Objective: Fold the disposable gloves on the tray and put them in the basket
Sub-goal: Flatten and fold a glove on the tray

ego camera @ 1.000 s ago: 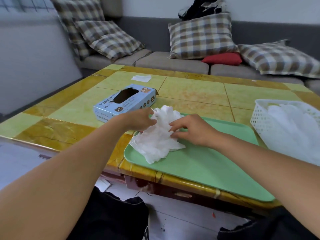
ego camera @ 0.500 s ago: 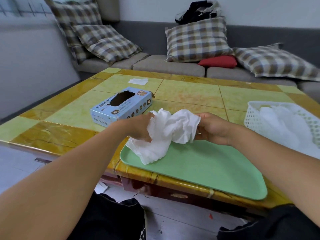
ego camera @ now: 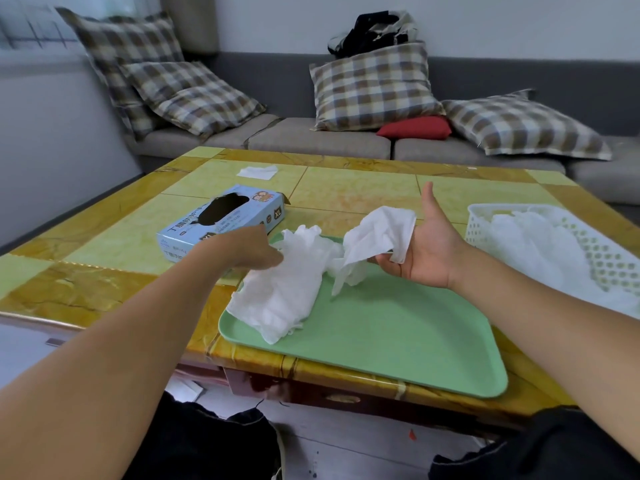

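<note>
A crumpled pile of white disposable gloves (ego camera: 280, 292) lies on the left end of a green tray (ego camera: 398, 334). My left hand (ego camera: 249, 249) rests on the pile's upper left side, knuckles up, fingers hidden in the plastic. My right hand (ego camera: 427, 251) is turned palm up with the thumb raised, and its curled fingers hold one glove (ego camera: 377, 233) lifted just above the tray. That glove hangs down and still touches the pile. A white perforated basket (ego camera: 485, 223) with several gloves inside stands at the right of the tray.
A blue glove box (ego camera: 221, 223) with a dark opening lies on the yellow tiled table (ego camera: 356, 192) behind my left hand. A white scrap (ego camera: 257, 172) sits near the far edge. A grey sofa with checked cushions (ego camera: 374, 88) runs behind the table.
My right hand has turned palm up and moved right, pulling one glove away from the pile. My left hand stays on the pile, holding it down on the tray.
</note>
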Available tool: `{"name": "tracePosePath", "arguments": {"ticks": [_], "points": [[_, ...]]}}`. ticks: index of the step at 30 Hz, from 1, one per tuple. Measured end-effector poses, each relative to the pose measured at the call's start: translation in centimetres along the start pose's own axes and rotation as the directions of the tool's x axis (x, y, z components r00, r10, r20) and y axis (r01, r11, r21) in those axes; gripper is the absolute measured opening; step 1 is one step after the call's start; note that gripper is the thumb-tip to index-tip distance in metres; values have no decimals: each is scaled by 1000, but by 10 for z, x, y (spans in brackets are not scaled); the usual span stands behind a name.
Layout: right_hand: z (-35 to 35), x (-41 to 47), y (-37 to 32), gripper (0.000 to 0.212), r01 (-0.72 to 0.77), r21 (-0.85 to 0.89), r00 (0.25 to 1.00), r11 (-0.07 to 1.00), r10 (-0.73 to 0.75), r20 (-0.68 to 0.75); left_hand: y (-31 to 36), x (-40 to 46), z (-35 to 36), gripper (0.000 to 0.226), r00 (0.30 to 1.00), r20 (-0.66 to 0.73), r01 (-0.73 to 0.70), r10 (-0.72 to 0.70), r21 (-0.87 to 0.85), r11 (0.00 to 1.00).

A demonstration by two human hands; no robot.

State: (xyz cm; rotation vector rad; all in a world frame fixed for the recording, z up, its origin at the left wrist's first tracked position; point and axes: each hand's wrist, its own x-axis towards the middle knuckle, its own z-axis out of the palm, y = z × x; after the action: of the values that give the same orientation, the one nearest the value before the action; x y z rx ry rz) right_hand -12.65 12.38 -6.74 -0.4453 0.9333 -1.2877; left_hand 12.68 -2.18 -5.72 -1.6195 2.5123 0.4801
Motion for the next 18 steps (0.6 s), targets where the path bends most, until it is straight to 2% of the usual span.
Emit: {"name": "tracePosePath", "arguments": {"ticks": [1, 2, 4, 6, 8, 10, 13, 14, 15, 17, 18], "points": [[3, -3, -2, 100, 22, -34, 1000, 999, -21, 4, 2, 2, -4, 57, 997, -74, -23, 17, -77, 997], [6, -7, -5, 86, 58, -96, 998, 994, -59, -8, 8, 3, -7, 62, 989, -135, -93, 63, -227, 969], [9, -12, -11, 55, 129, -337, 985, 933, -161, -67, 27, -5, -11, 76, 955, -192, -296, 227, -539, 789], [10, -23, -17, 47, 174, -594, 967, 785, -249, -46, 58, -23, -12, 96, 897, -183, -408, 402, -695, 593], [18, -42, -24, 32, 209, -748, 966, 630, -254, 55, 88, -35, -11, 100, 837, -130, -417, 532, -781, 465], [25, -59, -33, 25, 253, -808, 951, 532, -289, 108, 107, -40, -11, 75, 784, -99, -412, 613, -821, 395], [21, -70, -41, 35, 332, -827, 853, 454, -518, 58, 118, -40, -12, 36, 813, -103, -395, 573, -821, 412], [17, -72, -43, 38, 334, -810, 827, 482, -562, 7, 119, -40, -12, 30, 825, -99, -378, 556, -829, 413], [13, -72, -43, 40, 332, -762, 827, 556, -560, -48, 120, -41, -12, 26, 829, -96, -364, 550, -840, 403], [5, -75, -42, 39, 297, -642, 870, 707, -477, -123, 122, -43, -11, 17, 833, -90, -347, 545, -853, 391], [2, -77, -42, 39, 261, -607, 899, 750, -418, -130, 123, -44, -11, 16, 840, -91, -338, 534, -858, 386]]}}
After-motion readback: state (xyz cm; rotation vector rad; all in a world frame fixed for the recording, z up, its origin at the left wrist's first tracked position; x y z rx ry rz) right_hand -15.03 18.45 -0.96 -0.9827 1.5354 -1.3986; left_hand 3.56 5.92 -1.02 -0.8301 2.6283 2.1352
